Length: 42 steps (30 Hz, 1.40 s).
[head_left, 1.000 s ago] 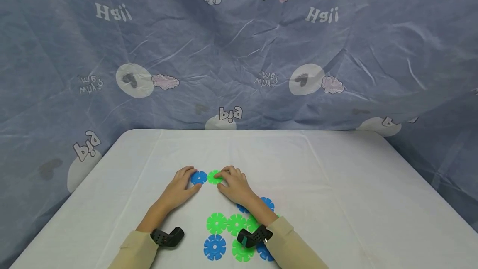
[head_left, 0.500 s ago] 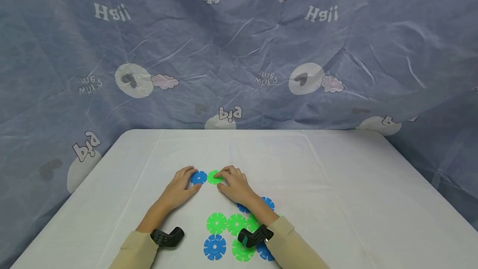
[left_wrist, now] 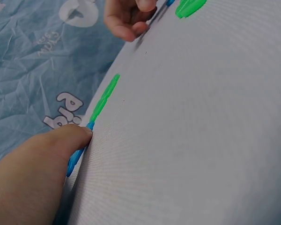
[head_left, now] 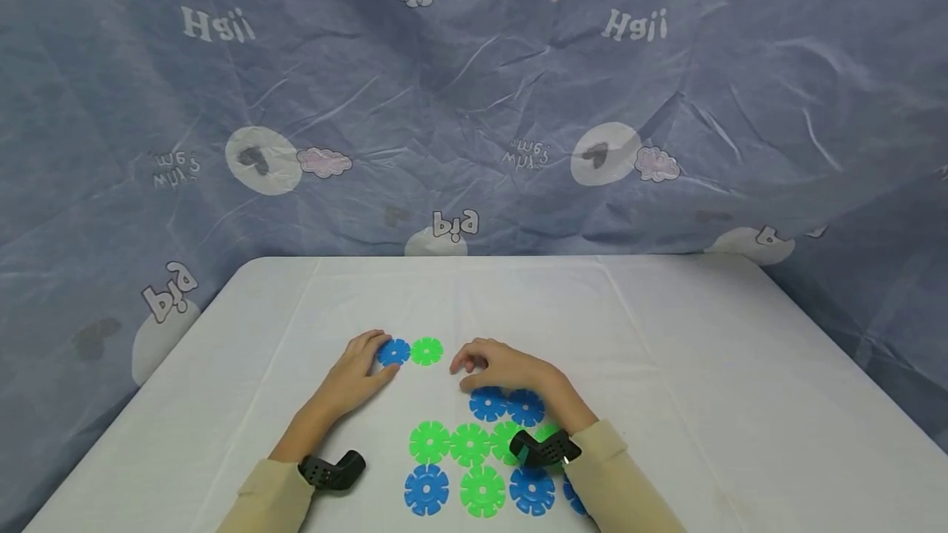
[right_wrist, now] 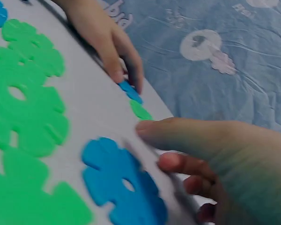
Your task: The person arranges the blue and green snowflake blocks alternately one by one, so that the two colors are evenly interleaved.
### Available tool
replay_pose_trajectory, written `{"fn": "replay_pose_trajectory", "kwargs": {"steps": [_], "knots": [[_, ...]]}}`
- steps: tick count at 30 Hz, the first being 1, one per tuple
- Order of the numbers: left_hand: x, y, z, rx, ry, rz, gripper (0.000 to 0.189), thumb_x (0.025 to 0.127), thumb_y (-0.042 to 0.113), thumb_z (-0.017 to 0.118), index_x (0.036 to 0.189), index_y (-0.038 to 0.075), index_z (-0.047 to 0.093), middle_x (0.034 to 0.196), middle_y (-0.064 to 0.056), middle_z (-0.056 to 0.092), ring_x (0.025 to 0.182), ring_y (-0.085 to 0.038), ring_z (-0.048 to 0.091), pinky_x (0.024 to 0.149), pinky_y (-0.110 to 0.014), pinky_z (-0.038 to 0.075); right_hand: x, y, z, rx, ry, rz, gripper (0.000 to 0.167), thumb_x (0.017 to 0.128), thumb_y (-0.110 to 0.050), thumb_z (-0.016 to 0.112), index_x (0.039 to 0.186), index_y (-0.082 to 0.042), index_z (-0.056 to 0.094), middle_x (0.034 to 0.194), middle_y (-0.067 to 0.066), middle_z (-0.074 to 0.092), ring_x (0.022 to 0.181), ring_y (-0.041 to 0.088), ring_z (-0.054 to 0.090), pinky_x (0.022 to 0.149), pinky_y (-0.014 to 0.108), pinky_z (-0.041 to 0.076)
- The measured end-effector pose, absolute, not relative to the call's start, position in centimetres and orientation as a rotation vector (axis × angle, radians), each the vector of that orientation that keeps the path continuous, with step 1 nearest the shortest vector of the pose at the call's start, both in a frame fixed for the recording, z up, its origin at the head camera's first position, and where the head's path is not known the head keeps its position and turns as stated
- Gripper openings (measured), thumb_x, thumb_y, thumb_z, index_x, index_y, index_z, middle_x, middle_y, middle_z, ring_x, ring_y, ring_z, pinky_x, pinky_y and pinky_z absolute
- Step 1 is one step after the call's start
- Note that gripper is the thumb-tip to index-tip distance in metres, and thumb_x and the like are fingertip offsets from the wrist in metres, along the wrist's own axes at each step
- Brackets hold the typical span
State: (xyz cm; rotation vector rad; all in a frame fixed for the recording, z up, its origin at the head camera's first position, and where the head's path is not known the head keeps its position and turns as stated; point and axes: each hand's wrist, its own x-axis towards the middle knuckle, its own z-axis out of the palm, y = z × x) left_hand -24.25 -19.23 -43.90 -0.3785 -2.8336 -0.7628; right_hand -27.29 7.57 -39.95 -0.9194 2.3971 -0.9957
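Observation:
Near the middle of the table, in the head view, my left hand (head_left: 362, 370) holds a blue notched building disc (head_left: 394, 352) by its edge between thumb and fingers, flat on the tabletop. A green notched disc (head_left: 426, 351) lies right at its right side. My right hand (head_left: 504, 367) hovers to the right of that green disc with fingers loosely curled and nothing between them. Just below it lie two blue discs (head_left: 488, 404) side by side. The right wrist view shows my right thumb (right_wrist: 178, 131) over the table, near a blue disc (right_wrist: 124, 183).
A row of green discs (head_left: 470, 444) lies nearer to me, partly covered by the right wrist camera (head_left: 546, 449). In front of it lie a blue disc (head_left: 425, 489), a green disc (head_left: 482, 492) and more blue ones. A printed blue cloth (head_left: 444, 105) hangs behind the white table (head_left: 704, 336).
My right hand has let go of the green disc and moved to the right, uncovering the two blue discs. The left hand has stayed at its blue disc.

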Motion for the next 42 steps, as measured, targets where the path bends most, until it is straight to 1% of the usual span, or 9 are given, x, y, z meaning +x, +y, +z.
{"fn": "replay_pose_trajectory", "kwargs": {"steps": [2,5,9,12,17,19,26,36,42], "knots": [[-24.2,-19.2,-43.9,-0.393,-2.807,-0.782,0.06,0.086,0.039,0.055,0.131,0.001,0.044,0.137,-0.019,0.039,0.13,-0.037,0.032,0.102,-0.056,0.031,-27.4,8.3,-39.9,-0.873,2.325,-1.009,0.021,0.081,-0.022,0.066,0.101,-0.017,0.063,0.087,0.002,0.045,0.075,0.013,0.039,0.061,0.022,0.036],[-24.1,-19.0,-43.9,-0.404,-2.771,-0.783,0.06,0.086,0.044,0.054,0.128,0.001,0.045,0.134,-0.02,0.041,0.127,-0.037,0.035,0.1,-0.057,0.033,-27.6,9.4,-39.8,-0.847,2.28,-0.987,0.022,0.08,-0.022,0.067,0.101,-0.018,0.064,0.086,0.003,0.043,0.072,0.013,0.038,0.058,0.021,0.036],[-24.1,-18.8,-43.9,-0.41,-2.767,-0.782,0.061,0.086,0.044,0.054,0.128,0.001,0.046,0.134,-0.019,0.041,0.126,-0.037,0.036,0.099,-0.057,0.034,-27.7,10.4,-39.7,-0.902,2.279,-0.911,0.026,0.078,-0.023,0.07,0.103,-0.021,0.064,0.089,0.003,0.044,0.075,0.014,0.036,0.064,0.022,0.034],[-24.4,-18.9,-44.0,-0.399,-2.8,-0.787,0.06,0.085,0.039,0.056,0.13,0.001,0.045,0.136,-0.019,0.04,0.129,-0.037,0.034,0.101,-0.056,0.032,-27.6,10.7,-39.5,-0.934,2.286,-0.836,0.031,0.076,-0.025,0.071,0.106,-0.025,0.062,0.093,0.0,0.044,0.082,0.014,0.037,0.069,0.024,0.033],[-24.5,-18.9,-44.1,-0.374,-2.846,-0.746,0.059,0.087,0.039,0.055,0.132,0.004,0.043,0.139,-0.017,0.038,0.131,-0.035,0.033,0.103,-0.054,0.032,-27.3,10.7,-39.3,-0.943,2.339,-0.714,0.039,0.073,-0.03,0.074,0.109,-0.031,0.058,0.1,-0.007,0.045,0.095,0.011,0.038,0.079,0.029,0.034],[-24.4,-18.9,-44.0,-0.368,-2.847,-0.751,0.059,0.087,0.039,0.055,0.132,0.004,0.043,0.139,-0.016,0.038,0.131,-0.034,0.033,0.104,-0.054,0.032,-27.2,10.6,-39.3,-0.952,2.361,-0.693,0.038,0.073,-0.03,0.074,0.107,-0.031,0.058,0.099,-0.008,0.045,0.096,0.011,0.038,0.08,0.03,0.034],[-24.3,-19.0,-43.9,-0.369,-2.838,-0.767,0.058,0.086,0.038,0.056,0.132,0.003,0.043,0.138,-0.017,0.038,0.131,-0.034,0.033,0.104,-0.054,0.032,-27.2,10.5,-39.5,-0.969,2.408,-0.694,0.027,0.074,-0.03,0.074,0.097,-0.03,0.06,0.091,-0.006,0.044,0.089,0.011,0.037,0.075,0.028,0.031],[-24.2,-19.3,-43.9,-0.361,-2.85,-0.763,0.058,0.086,0.038,0.055,0.132,0.003,0.043,0.138,-0.017,0.038,0.131,-0.035,0.032,0.104,-0.053,0.031,-27.2,9.9,-39.7,-0.916,2.358,-0.847,0.024,0.075,-0.02,0.074,0.094,-0.017,0.06,0.091,-0.002,0.044,0.087,0.013,0.04,0.075,0.023,0.035],[-24.2,-19.3,-43.9,-0.369,-2.834,-0.757,0.058,0.086,0.038,0.056,0.131,0.003,0.044,0.138,-0.017,0.039,0.13,-0.035,0.033,0.103,-0.053,0.032,-27.2,10.1,-39.6,-0.922,2.334,-0.853,0.026,0.076,-0.021,0.073,0.098,-0.017,0.061,0.095,-0.003,0.046,0.088,0.012,0.04,0.077,0.022,0.036]]}}
